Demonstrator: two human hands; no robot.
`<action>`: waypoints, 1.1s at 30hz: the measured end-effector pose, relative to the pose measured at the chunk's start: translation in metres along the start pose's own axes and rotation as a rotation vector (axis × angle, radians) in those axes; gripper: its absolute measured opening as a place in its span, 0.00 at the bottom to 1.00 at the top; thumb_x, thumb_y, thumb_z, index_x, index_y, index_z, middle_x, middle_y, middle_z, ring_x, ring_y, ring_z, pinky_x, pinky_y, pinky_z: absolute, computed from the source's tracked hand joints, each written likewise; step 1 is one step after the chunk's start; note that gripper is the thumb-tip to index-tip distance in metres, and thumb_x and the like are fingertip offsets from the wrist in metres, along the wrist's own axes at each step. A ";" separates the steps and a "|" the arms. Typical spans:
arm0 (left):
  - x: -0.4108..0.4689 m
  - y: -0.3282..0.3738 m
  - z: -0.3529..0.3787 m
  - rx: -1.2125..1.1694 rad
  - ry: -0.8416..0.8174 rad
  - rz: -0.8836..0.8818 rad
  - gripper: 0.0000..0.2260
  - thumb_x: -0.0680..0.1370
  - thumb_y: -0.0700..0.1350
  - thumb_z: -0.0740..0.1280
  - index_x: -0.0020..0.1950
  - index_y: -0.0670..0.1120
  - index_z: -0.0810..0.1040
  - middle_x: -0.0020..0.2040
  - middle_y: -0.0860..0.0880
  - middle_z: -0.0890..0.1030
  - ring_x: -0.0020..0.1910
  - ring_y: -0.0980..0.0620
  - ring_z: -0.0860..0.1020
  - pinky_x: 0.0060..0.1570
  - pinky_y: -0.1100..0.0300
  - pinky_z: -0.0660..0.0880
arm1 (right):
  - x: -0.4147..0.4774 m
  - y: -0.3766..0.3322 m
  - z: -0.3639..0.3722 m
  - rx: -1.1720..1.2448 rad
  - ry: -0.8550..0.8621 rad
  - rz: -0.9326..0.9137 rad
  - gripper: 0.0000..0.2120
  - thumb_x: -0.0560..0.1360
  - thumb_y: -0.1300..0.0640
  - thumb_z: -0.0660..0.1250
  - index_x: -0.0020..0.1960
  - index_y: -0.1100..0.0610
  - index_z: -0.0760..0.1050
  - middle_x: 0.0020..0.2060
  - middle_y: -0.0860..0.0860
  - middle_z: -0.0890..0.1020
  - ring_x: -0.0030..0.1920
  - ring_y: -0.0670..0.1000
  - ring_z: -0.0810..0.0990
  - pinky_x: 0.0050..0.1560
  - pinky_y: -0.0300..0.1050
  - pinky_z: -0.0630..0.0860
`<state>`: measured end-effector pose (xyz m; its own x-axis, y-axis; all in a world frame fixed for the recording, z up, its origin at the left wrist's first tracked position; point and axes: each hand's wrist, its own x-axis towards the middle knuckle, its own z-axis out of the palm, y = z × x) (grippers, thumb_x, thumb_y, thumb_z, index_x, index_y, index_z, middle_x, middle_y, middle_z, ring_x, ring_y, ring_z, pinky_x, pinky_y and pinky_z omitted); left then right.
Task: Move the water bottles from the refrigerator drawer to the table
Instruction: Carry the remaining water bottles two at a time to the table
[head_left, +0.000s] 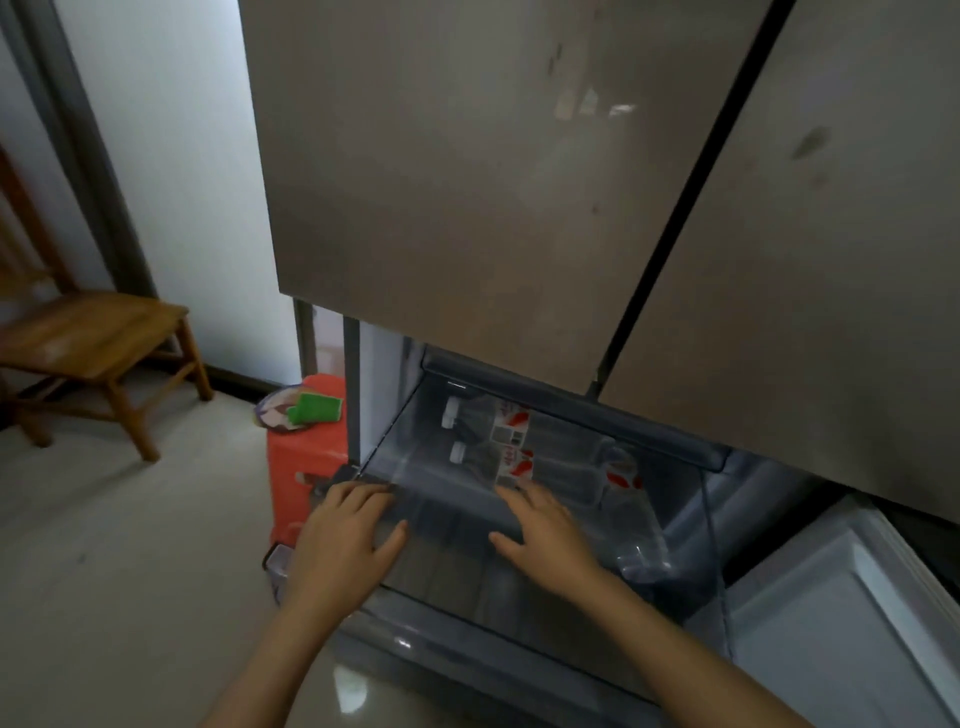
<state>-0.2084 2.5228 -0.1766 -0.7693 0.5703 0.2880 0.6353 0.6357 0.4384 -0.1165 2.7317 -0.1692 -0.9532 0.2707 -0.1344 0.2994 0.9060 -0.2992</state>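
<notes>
The refrigerator's clear drawer (691, 525) is pulled out below the closed upper doors. Water bottles with white caps and red-and-white labels lie on their sides inside: one at the back (488, 418), one in front of it (491, 460), and a third (623, 475) to the right. My left hand (345, 530) rests with straight fingers on the drawer's front left edge. My right hand (543, 525) reaches into the drawer with fingers spread, its fingertips close to the nearer bottle. Neither hand holds anything.
The open lower refrigerator door (852, 623) juts out at the right. A red plastic stool (306, 467) with a green sponge (314, 408) on it stands left of the fridge. A wooden chair (98, 338) is at the far left on the tiled floor.
</notes>
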 end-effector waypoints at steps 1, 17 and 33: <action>0.000 0.000 0.001 0.008 0.006 -0.006 0.19 0.69 0.55 0.57 0.45 0.44 0.82 0.44 0.49 0.83 0.45 0.47 0.80 0.40 0.55 0.77 | 0.013 0.001 0.003 -0.043 -0.011 -0.024 0.29 0.78 0.47 0.59 0.75 0.49 0.53 0.75 0.54 0.53 0.74 0.53 0.53 0.72 0.47 0.53; 0.003 -0.013 0.010 -0.160 0.197 0.001 0.17 0.69 0.53 0.59 0.45 0.43 0.82 0.44 0.49 0.82 0.49 0.58 0.70 0.48 0.64 0.70 | 0.145 0.020 0.006 -0.440 0.126 0.120 0.30 0.79 0.55 0.54 0.76 0.49 0.42 0.75 0.56 0.50 0.74 0.58 0.51 0.70 0.59 0.51; 0.004 -0.010 0.005 -0.089 0.064 0.092 0.17 0.69 0.55 0.58 0.41 0.45 0.82 0.40 0.51 0.82 0.45 0.48 0.79 0.35 0.56 0.76 | 0.064 0.009 0.006 -0.469 0.239 -0.099 0.43 0.46 0.56 0.81 0.57 0.52 0.66 0.47 0.58 0.81 0.39 0.58 0.80 0.35 0.45 0.77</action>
<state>-0.2173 2.5215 -0.1845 -0.7128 0.5878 0.3825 0.6969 0.5322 0.4807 -0.1752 2.7549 -0.1861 -0.9751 0.1935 0.1087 0.2095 0.9643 0.1623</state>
